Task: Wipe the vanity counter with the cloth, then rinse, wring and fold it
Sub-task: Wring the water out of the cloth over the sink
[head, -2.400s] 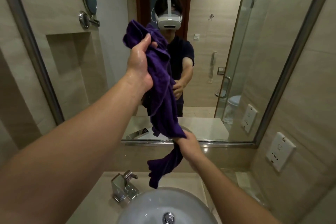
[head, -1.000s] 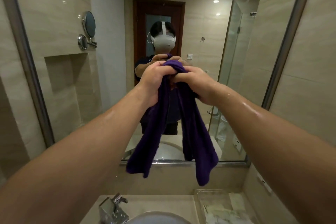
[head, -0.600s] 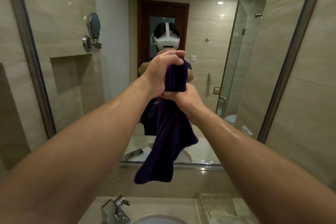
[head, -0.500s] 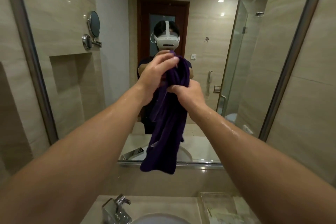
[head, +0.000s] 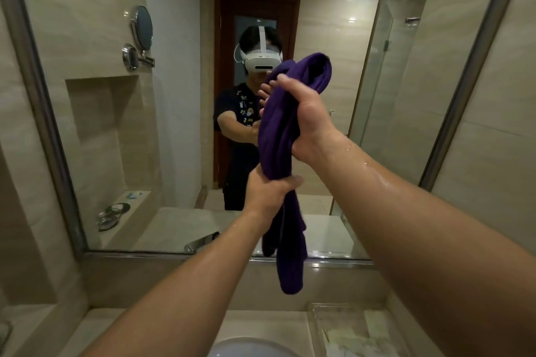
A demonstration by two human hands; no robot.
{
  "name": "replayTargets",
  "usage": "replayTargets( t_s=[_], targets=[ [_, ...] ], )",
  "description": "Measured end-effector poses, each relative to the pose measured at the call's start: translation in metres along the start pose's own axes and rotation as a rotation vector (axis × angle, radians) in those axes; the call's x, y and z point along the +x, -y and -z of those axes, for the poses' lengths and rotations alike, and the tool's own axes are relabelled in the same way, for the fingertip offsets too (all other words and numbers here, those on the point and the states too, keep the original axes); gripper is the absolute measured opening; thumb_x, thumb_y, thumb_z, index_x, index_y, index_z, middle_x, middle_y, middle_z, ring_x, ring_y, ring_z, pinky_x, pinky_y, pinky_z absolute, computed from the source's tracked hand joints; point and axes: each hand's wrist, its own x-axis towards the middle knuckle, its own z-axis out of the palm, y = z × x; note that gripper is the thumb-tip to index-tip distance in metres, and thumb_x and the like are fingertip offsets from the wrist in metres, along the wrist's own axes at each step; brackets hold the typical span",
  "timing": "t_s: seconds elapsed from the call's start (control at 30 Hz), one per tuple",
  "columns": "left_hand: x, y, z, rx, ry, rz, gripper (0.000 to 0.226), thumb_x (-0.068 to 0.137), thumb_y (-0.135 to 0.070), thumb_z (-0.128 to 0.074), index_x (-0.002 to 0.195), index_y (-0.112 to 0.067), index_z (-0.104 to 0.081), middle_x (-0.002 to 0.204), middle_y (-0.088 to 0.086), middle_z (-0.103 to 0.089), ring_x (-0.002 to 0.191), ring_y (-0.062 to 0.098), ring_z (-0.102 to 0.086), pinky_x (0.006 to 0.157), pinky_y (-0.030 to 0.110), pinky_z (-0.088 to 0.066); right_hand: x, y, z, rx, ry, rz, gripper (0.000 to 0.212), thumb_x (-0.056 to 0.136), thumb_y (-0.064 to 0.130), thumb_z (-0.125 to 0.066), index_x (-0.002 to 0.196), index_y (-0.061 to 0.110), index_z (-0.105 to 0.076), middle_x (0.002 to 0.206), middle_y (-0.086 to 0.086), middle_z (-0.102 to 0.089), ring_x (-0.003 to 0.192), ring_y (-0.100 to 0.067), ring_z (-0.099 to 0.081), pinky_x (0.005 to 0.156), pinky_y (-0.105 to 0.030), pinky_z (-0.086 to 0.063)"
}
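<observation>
One cloth [head: 282,136], dark purple, was observed, bunched lengthwise into a rope and held upright in the air in front of the mirror [head: 377,95], above the rear edge of the vanity counter [head: 261,322]. Two bare hands were recorded on it. The right hand [head: 307,116] was closed around the upper part of the cloth, with a folded end protruding above the fist. The left hand [head: 266,191] was closed around the cloth lower down, apart from the right hand, with a stretch of cloth visible between the two fists. Below the left hand one loose tail was seen hanging free, clear of the counter. Water droplets were noted on the right forearm [head: 406,191].

One basin [head: 246,349], white, was partly visible at the bottom edge, below the cloth. One clear tray [head: 316,324] was noted on the counter to the right of the basin; its contents could not be made out. One round wall-mounted mirror [head: 142,27] on an arm and one wall recess were seen only as reflections, at the left. One faucet [head: 203,242] was seen only in reflection, partly hidden by the left forearm. One glass shower door [head: 385,81] was recorded in reflection at the right. The reflected person was partly blocked from view by the cloth and both hands
</observation>
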Motion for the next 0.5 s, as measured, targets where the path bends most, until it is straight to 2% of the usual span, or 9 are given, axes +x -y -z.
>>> replayTargets(
  t_s=[0.07, 0.17, 0.23, 0.3, 0.33, 0.43, 0.5],
  targets=[
    [0.008, -0.007, 0.012, 0.032, -0.044, 0.031, 0.026, 0.079, -0.005, -0.074, 0.100, -0.018, -0.066, 0.097, 0.014, -0.069, 0.092, 0.037, -0.067, 0.087, 0.057, -0.057, -0.003, 0.011, 0.013, 0.069, -0.038, 0.039, 0.062, 0.076, 0.039, -0.081, 0.129, 0.013, -0.060, 0.120, -0.011, -0.073, 0.108, -0.032, -0.071, 0.097, -0.052, -0.052],
    [0.023, -0.034, 0.031, 0.026, -0.045, -0.005, 0.025, 0.081, -0.007, -0.072, 0.098, -0.024, -0.070, 0.090, 0.004, -0.073, 0.086, 0.031, -0.068, 0.086, 0.060, -0.056, -0.007, 0.016, 0.041, 0.205, -0.225, 0.080, 0.056, 0.077, 0.025, -0.080, 0.128, 0.012, -0.060, 0.114, -0.012, -0.075, 0.101, -0.034, -0.073, 0.094, -0.055, -0.053],
    [0.033, -0.059, 0.037, 0.014, -0.041, -0.058, 0.026, 0.082, -0.006, -0.070, 0.102, -0.022, -0.070, 0.095, 0.004, -0.074, 0.092, 0.030, -0.070, 0.091, 0.058, -0.055, -0.014, 0.009, 0.056, 0.278, -0.395, 0.074, 0.072, 0.074, 0.012, -0.081, 0.137, 0.018, -0.047, 0.118, -0.013, -0.071, 0.097, -0.034, -0.073, 0.083, -0.056, -0.059],
    [0.043, -0.082, 0.039, -0.041, -0.057, -0.099, 0.029, 0.078, -0.007, -0.067, 0.105, -0.017, -0.071, 0.103, 0.010, -0.073, 0.098, 0.033, -0.069, 0.097, 0.056, -0.053, -0.027, -0.006, 0.062, 0.241, -0.529, 0.015, 0.089, 0.073, 0.003, -0.080, 0.144, 0.029, -0.035, 0.122, -0.012, -0.062, 0.098, -0.035, -0.070, 0.075, -0.054, -0.062],
    [0.047, -0.091, 0.039, -0.065, -0.058, -0.111, 0.034, 0.075, -0.008, -0.065, 0.109, -0.016, -0.070, 0.108, 0.013, -0.072, 0.103, 0.035, -0.068, 0.098, 0.056, -0.052, -0.036, -0.014, 0.058, 0.175, -0.512, -0.043, 0.083, 0.076, 0.003, -0.078, 0.144, 0.029, -0.038, 0.120, -0.012, -0.061, 0.098, -0.034, -0.069, 0.075, -0.051, -0.062],
    [0.053, -0.103, 0.035, -0.174, -0.087, -0.143, 0.048, 0.072, -0.004, -0.059, 0.118, -0.018, -0.063, 0.119, 0.012, -0.070, 0.110, 0.035, -0.067, 0.099, 0.055, -0.052, -0.058, -0.045, 0.040, -0.088, -0.313, -0.279, 0.034, 0.086, 0.023, -0.072, 0.119, 0.017, -0.064, 0.110, -0.008, -0.069, 0.095, -0.027, -0.066, 0.082, -0.044, -0.058],
    [0.054, -0.101, 0.034, -0.253, -0.108, -0.156, 0.047, 0.074, -0.002, -0.057, 0.116, -0.022, -0.063, 0.121, 0.010, -0.070, 0.112, 0.034, -0.066, 0.099, 0.054, -0.052, -0.067, -0.063, 0.030, -0.113, -0.216, -0.380, 0.029, 0.087, 0.034, -0.068, 0.112, 0.018, -0.069, 0.111, -0.008, -0.071, 0.101, -0.028, -0.067, 0.090, -0.048, -0.055]
  ],
)
